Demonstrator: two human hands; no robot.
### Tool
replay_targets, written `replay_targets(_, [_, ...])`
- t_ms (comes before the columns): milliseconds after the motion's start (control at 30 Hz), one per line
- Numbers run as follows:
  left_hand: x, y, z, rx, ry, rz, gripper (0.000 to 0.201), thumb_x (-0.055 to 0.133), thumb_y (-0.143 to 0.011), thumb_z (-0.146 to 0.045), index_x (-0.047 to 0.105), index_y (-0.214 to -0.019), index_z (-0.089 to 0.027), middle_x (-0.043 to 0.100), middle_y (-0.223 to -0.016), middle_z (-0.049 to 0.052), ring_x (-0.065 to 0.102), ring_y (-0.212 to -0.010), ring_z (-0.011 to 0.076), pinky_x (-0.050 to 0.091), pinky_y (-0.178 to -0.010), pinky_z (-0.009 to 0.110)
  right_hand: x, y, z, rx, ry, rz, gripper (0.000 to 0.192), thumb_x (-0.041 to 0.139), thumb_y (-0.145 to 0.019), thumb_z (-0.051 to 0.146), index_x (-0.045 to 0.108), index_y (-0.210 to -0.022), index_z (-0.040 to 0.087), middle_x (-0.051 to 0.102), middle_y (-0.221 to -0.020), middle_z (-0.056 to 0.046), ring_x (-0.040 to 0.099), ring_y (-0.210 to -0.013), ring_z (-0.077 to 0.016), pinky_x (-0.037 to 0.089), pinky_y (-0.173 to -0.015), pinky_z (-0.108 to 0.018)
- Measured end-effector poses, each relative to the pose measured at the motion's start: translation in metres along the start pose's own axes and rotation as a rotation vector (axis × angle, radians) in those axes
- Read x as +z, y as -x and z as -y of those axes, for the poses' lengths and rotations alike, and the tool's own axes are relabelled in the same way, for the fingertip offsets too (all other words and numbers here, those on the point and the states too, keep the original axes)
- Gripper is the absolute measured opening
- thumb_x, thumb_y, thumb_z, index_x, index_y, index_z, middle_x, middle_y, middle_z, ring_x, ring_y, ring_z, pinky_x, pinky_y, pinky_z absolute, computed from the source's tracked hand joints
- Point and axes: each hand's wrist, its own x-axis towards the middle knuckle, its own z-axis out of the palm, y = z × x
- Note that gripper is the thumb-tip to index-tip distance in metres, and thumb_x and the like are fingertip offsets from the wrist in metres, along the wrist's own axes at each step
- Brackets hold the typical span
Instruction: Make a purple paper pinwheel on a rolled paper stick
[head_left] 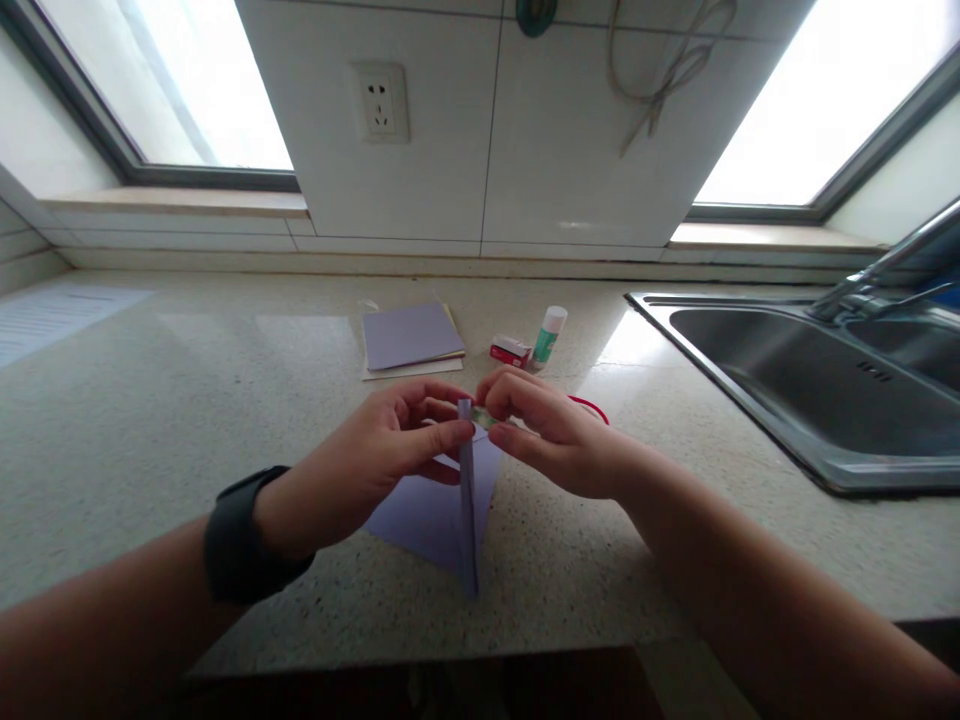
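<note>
A folded sheet of purple paper [469, 500] stands on edge over the counter, its fold turned toward me. My left hand [409, 430], with a black band on the wrist, pinches the paper near its top between thumb and fingers. Close on the right, my right hand [544, 425] has its fingers curled together around a small, clear greenish thing [482, 418] beside the paper's upper edge. Blur and the fingers hide what kind of thing it is. A thin red curved piece [589, 408] shows behind my right hand; the rest of it is hidden.
Behind my hands lie a stack of purple and cream paper [412, 335], a small red and white box [510, 350] and an upright glue stick [550, 335] with a white cap. A steel sink [750, 400] with a faucet [885, 265] is at right. A printed sheet [60, 315] lies far left.
</note>
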Motion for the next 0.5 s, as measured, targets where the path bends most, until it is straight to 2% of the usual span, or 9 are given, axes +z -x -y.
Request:
replay_targets(100, [0.002, -0.001, 0.007, -0.008, 0.080, -0.008, 0.029, 0.080, -0.085, -0.032, 0.063, -0.106, -0.022, 0.072, -0.092, 0.000, 0.070, -0.079, 0.0136, 0.060, -0.069, 0.026, 0.005, 0.001, -0.005, 0.025, -0.082, -0.050, 0.015, 0.057, -0.099, 0.035, 0.053, -0.102, 0.021, 0.057, -0.108, -0.007, 0.055, -0.097, -0.0180, 0.048, -0.087, -0.036])
replay_targets(200, [0.002, -0.001, 0.008, 0.009, 0.178, -0.021, 0.028, 0.080, -0.086, -0.028, 0.059, -0.105, -0.023, 0.071, -0.091, -0.002, 0.071, -0.085, 0.0151, 0.061, -0.071, 0.028, 0.006, 0.002, -0.012, 0.079, -0.260, -0.139, 0.028, 0.061, -0.098, 0.040, 0.051, -0.119, 0.024, 0.058, -0.115, -0.006, 0.058, -0.100, -0.0174, 0.049, -0.083, -0.033])
replay_targets(300, [-0.001, -0.002, 0.005, 0.022, 0.253, -0.053, 0.027, 0.078, -0.087, -0.025, 0.059, -0.105, -0.022, 0.069, -0.089, -0.002, 0.070, -0.082, 0.0144, 0.062, -0.071, 0.028, 0.003, 0.001, -0.019, 0.128, -0.337, -0.246, 0.028, 0.058, -0.099, 0.042, 0.051, -0.121, 0.025, 0.059, -0.107, -0.004, 0.058, -0.091, -0.0157, 0.048, -0.075, -0.030])
replay_targets(400, [-0.008, -0.004, 0.005, -0.013, 0.278, -0.060, 0.023, 0.076, -0.088, -0.026, 0.060, -0.104, -0.021, 0.067, -0.083, -0.002, 0.070, -0.073, 0.0132, 0.062, -0.069, 0.028, -0.002, -0.001, -0.022, 0.215, -0.187, -0.310, 0.018, 0.055, -0.100, 0.037, 0.057, -0.107, 0.020, 0.058, -0.089, -0.001, 0.054, -0.078, -0.0142, 0.044, -0.068, -0.029])
replay_targets(500, [-0.016, -0.006, 0.010, -0.080, 0.247, -0.008, 0.024, 0.076, -0.088, -0.029, 0.063, -0.106, -0.020, 0.066, -0.083, -0.001, 0.069, -0.070, 0.0138, 0.060, -0.063, 0.026, -0.008, -0.001, -0.022, 0.272, 0.137, -0.211, 0.012, 0.055, -0.097, 0.031, 0.059, -0.094, 0.020, 0.057, -0.079, 0.000, 0.051, -0.071, -0.0138, 0.040, -0.065, -0.029])
